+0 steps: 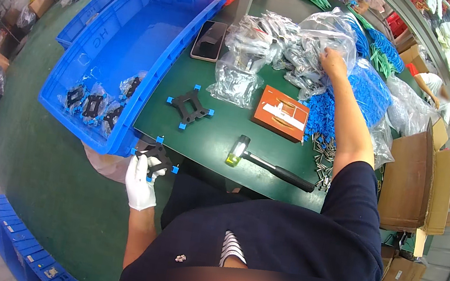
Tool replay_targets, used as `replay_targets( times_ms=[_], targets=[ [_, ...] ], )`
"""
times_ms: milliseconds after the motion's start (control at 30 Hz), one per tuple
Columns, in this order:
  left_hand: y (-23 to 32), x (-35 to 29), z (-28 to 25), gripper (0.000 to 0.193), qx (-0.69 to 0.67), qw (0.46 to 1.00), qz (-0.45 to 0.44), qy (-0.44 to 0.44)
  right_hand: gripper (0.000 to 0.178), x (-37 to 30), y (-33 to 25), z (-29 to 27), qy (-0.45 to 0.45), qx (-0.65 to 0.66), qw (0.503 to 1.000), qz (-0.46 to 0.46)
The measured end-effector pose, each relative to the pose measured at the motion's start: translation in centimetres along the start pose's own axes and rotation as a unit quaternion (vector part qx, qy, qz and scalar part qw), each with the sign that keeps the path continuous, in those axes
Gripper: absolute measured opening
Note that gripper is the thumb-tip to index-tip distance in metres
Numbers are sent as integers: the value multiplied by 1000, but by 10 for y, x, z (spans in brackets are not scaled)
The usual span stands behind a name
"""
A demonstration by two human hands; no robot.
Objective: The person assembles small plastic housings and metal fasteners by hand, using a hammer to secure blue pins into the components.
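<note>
the gloved left hand [142,186] pinches a black bracket [160,157] at its fingertips, near the blue bin [74,124]; four blue-tipped legs splay outward, no clear long axis. clear bags [301,61] spread leftward from the bare right hand [334,63], the nearer one; whether its fingers grip any, i cannot tell.

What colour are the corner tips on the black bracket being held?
The corner tips are blue, best seen in the head view.
</note>
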State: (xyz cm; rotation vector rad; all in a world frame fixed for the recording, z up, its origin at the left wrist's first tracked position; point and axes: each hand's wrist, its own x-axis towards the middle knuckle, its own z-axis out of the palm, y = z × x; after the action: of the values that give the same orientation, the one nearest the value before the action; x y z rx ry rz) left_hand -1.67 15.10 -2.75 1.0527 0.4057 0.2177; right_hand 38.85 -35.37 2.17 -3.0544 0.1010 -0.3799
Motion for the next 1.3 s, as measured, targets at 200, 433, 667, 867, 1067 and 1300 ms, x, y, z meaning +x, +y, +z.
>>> replay_targets(
  times_ms=[200, 433, 667, 867, 1067, 1300],
  targets=[
    [1, -1, -4, 20, -6, 1000, -6, 21, 33, -22, 11, -12, 114, 162, 979, -42],
    [19, 17, 2, 20, -38, 996, -4, 85, 32, -131, -155, -88, 176, 314, 882, -305],
    [68, 44, 36, 27, -128, 990, 52, 22, 18, -189, -271, -91, 71, 62, 763, -639],
    [81, 78, 87, 26, -24, 996, 56, -60, 27, -192, -267, -92, 0, 22, 745, -667],
    [55, 123, 93, 25, 178, 971, 103, -124, 39, -207, -243, -94, 18, 111, 772, -626],
    [51, 120, 108, 28, 367, 912, 134, -126, 40, -232, -206, -124, 5, 147, 812, -565]
  ],
)
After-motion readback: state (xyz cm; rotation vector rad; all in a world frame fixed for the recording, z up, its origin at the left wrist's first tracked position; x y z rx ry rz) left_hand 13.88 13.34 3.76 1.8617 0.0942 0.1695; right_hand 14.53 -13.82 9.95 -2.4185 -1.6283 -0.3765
